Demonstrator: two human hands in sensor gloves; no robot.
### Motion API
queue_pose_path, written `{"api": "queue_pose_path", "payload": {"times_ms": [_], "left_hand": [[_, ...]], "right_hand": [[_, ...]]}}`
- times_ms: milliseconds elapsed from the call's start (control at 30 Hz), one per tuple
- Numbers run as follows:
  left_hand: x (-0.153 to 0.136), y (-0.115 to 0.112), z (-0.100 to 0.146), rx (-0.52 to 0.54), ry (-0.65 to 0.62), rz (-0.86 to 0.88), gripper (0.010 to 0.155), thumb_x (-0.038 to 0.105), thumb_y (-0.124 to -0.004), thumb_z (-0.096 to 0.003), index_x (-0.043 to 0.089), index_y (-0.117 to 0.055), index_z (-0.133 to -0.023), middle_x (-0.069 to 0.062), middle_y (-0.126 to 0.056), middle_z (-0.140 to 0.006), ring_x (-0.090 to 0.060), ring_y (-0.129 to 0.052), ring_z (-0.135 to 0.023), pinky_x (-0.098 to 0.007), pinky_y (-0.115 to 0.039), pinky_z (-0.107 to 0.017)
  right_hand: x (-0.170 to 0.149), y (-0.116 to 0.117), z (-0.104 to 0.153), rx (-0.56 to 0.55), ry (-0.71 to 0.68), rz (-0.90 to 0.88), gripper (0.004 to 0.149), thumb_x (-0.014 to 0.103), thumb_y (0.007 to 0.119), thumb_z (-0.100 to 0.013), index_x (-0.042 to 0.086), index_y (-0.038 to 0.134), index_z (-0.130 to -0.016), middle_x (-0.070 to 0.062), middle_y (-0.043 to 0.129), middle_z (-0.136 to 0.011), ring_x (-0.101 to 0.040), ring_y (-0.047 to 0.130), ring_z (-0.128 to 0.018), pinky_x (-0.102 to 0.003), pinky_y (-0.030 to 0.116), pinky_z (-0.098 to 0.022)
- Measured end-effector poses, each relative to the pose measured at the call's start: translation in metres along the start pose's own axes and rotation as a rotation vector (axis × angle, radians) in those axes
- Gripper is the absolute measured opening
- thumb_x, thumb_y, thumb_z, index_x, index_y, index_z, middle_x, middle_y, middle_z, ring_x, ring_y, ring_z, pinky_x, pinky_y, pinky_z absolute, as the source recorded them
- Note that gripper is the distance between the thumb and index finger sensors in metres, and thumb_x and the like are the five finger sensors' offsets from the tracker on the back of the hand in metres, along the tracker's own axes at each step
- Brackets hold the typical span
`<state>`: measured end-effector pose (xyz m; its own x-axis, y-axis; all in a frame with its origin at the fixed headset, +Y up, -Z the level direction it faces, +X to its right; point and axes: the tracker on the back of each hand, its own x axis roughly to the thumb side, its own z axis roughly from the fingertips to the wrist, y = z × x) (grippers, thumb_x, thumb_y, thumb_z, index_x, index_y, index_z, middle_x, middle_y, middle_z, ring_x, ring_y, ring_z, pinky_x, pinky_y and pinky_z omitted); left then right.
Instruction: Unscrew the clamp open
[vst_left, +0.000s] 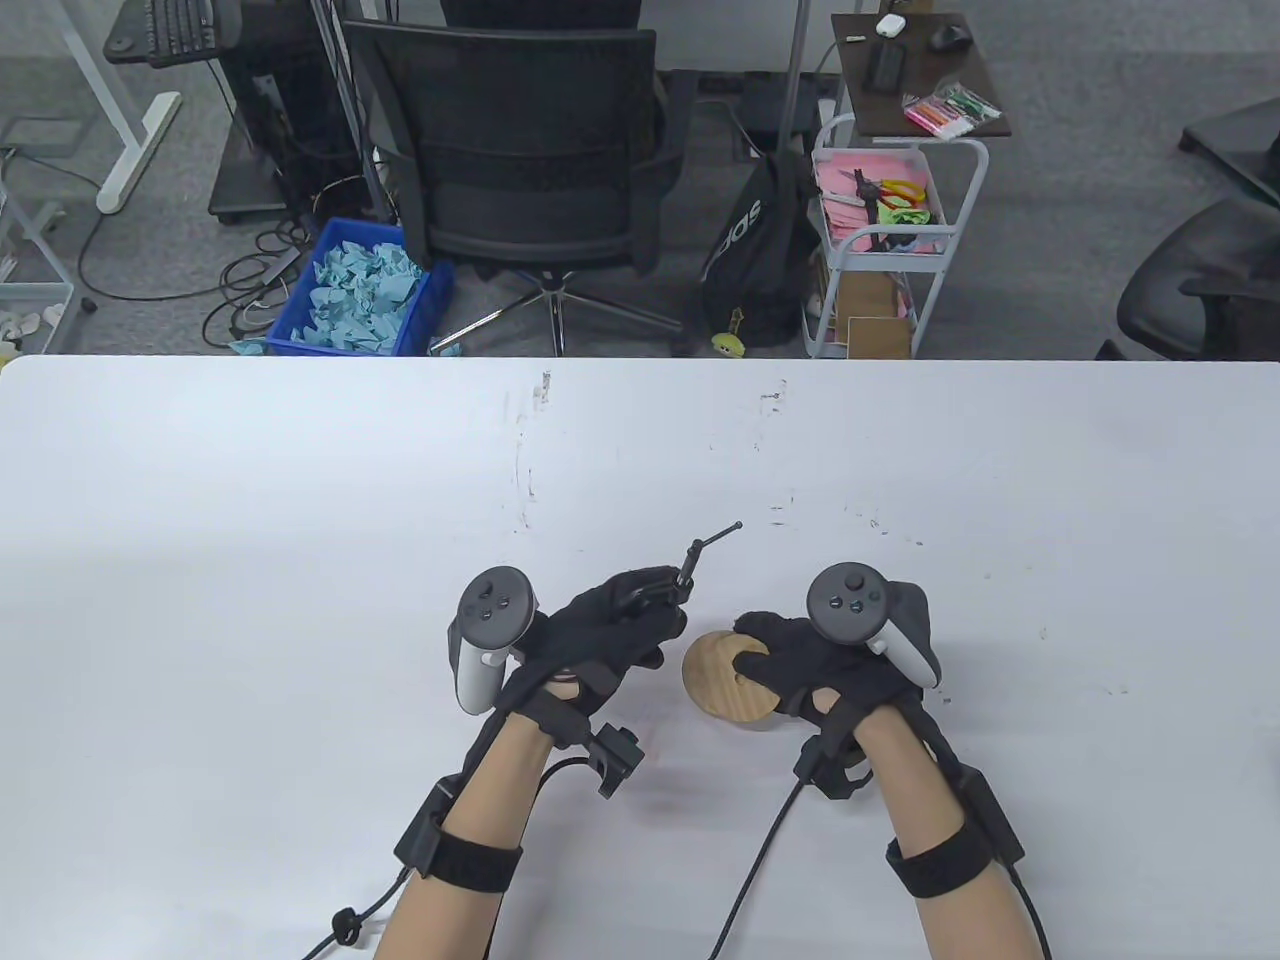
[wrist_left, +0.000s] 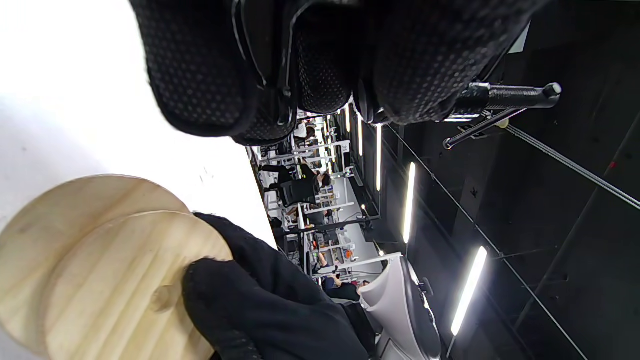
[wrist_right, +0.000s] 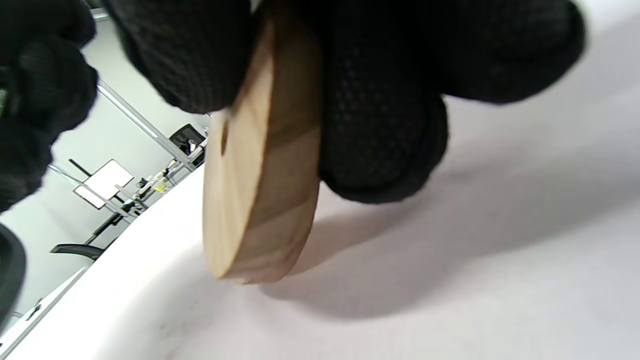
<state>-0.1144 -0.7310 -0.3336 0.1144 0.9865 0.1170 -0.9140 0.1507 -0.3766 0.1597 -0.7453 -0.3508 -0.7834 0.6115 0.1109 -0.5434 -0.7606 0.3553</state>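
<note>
My left hand grips a small black metal clamp; its screw end and thin sliding handle bar stick out past the fingers toward the far right. The left wrist view shows the screw and bar beyond my gloved fingers; the clamp's frame is hidden in the hand. My right hand holds a stack of two round wooden discs by its right side, lifted a little off the table. In the right wrist view the fingers pinch the discs edge-on above the table.
The white table carries faint scuff marks in the middle. Beyond its far edge stand a black office chair, a blue bin of paper and a white cart. Cables trail from both wrists to the near edge.
</note>
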Motion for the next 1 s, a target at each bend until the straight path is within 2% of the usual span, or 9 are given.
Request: {"api": "queue_pose_path", "payload": {"times_ms": [267, 567, 667, 733, 833, 867, 933, 1000], "left_hand": [[0.001, 0.000, 0.000, 0.003, 0.004, 0.005, 0.040, 0.039, -0.083, -0.0526, 0.034, -0.080, -0.092, 0.001, -0.076, -0.106, -0.021, -0.102, -0.075, -0.021, -0.092, -0.056], [0.001, 0.000, 0.000, -0.002, 0.010, 0.002, 0.040, 0.040, -0.083, -0.0528, 0.034, -0.079, -0.092, 0.000, -0.076, -0.105, -0.021, -0.102, -0.074, -0.020, -0.093, -0.055], [0.002, 0.000, 0.001, 0.002, 0.010, 0.004, 0.040, 0.040, -0.083, -0.0528, 0.033, -0.079, -0.092, -0.003, -0.076, -0.105, -0.021, -0.102, -0.074, -0.020, -0.093, -0.055], [0.002, 0.001, 0.001, 0.001, 0.009, 0.005, 0.040, 0.040, -0.083, -0.0531, 0.033, -0.079, -0.093, -0.003, -0.075, -0.105, -0.021, -0.102, -0.074, -0.020, -0.093, -0.055], [0.003, 0.001, 0.001, 0.002, 0.011, 0.016, 0.041, 0.041, -0.082, -0.0535, 0.033, -0.078, -0.093, -0.003, -0.075, -0.106, -0.020, -0.103, -0.073, -0.019, -0.093, -0.054], [0.002, 0.001, 0.001, 0.003, 0.012, 0.020, 0.041, 0.041, -0.082, -0.0535, 0.032, -0.078, -0.093, -0.003, -0.075, -0.105, -0.020, -0.103, -0.073, -0.019, -0.093, -0.054], [0.002, 0.001, 0.001, 0.002, 0.017, 0.032, 0.041, 0.041, -0.082, -0.0538, 0.031, -0.078, -0.094, -0.004, -0.075, -0.105, -0.021, -0.104, -0.072, -0.019, -0.094, -0.052], [0.001, 0.001, 0.000, 0.004, 0.022, 0.032, 0.042, 0.041, -0.082, -0.0539, 0.031, -0.078, -0.094, -0.005, -0.075, -0.105, -0.020, -0.104, -0.071, -0.019, -0.095, -0.051]], "right_hand": [[0.001, 0.001, 0.000, -0.036, 0.021, 0.074, 0.061, 0.039, 0.082, -0.040, 0.012, 0.072, -0.094, -0.016, 0.082, -0.080, -0.025, 0.105, -0.031, -0.042, 0.086, -0.026], [0.003, -0.001, 0.001, -0.058, -0.003, 0.110, 0.058, 0.039, 0.082, -0.040, 0.016, 0.075, -0.093, -0.015, 0.078, -0.084, -0.024, 0.105, -0.031, -0.041, 0.086, -0.027], [0.003, -0.014, 0.004, -0.095, -0.049, -0.004, 0.056, 0.038, 0.083, -0.039, 0.018, 0.080, -0.090, -0.012, 0.084, -0.081, -0.024, 0.105, -0.029, -0.041, 0.086, -0.026], [0.000, -0.031, 0.011, -0.148, -0.069, -0.106, 0.055, 0.037, 0.083, -0.039, 0.017, 0.080, -0.090, -0.012, 0.087, -0.078, -0.026, 0.104, -0.029, -0.042, 0.085, -0.027], [-0.008, -0.051, 0.019, -0.211, -0.054, -0.103, 0.055, 0.037, 0.083, -0.039, 0.018, 0.079, -0.091, -0.010, 0.087, -0.074, -0.027, 0.103, -0.034, -0.043, 0.083, -0.031], [-0.011, -0.054, 0.020, -0.212, -0.048, -0.107, 0.055, 0.037, 0.082, -0.040, 0.017, 0.077, -0.091, -0.010, 0.086, -0.074, -0.027, 0.102, -0.035, -0.044, 0.082, -0.032], [-0.021, -0.059, 0.021, -0.121, 0.009, -0.101, 0.055, 0.034, 0.080, -0.042, 0.019, 0.071, -0.095, -0.010, 0.081, -0.081, -0.029, 0.099, -0.044, -0.046, 0.079, -0.039], [-0.035, -0.059, 0.018, -0.144, 0.053, -0.113, 0.056, 0.032, 0.079, -0.042, 0.018, 0.069, -0.096, -0.011, 0.079, -0.082, -0.030, 0.098, -0.046, -0.046, 0.078, -0.040]]}}
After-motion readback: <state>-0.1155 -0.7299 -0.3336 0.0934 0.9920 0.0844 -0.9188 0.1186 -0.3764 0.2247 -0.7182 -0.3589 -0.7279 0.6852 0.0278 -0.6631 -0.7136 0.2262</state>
